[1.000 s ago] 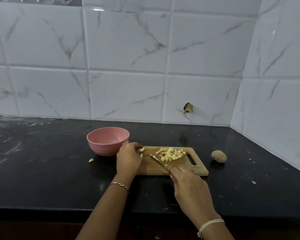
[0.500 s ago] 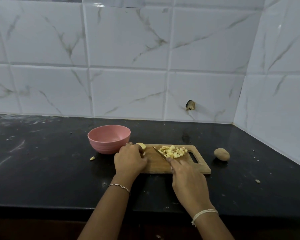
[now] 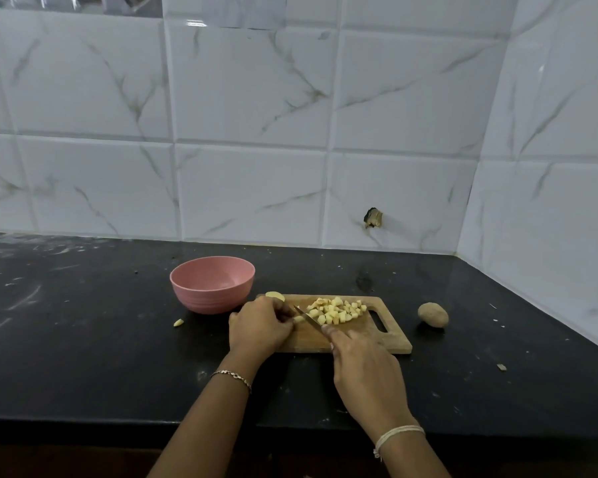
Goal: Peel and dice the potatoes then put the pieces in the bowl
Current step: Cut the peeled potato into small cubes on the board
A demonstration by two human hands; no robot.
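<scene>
Dicing step. Left hand (image 3: 259,326) pinches a peeled strip (image 3: 298,319) on the board (image 3: 359,341). Right hand (image 3: 363,367) grips the knife (image 3: 308,317), blade at the strip. Dice (image 3: 337,310) piled just beyond. Bowl (image 3: 212,288) left of board, no dice visible inside. 1 unpeeled potato (image 3: 433,314) right. Next: short even cuts, fingertips tucked clear.

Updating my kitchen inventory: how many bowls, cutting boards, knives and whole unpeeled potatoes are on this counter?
Pink bowl: 1
Wooden cutting board: 1
Knife: 1
Whole unpeeled potato: 1
Total: 4
</scene>
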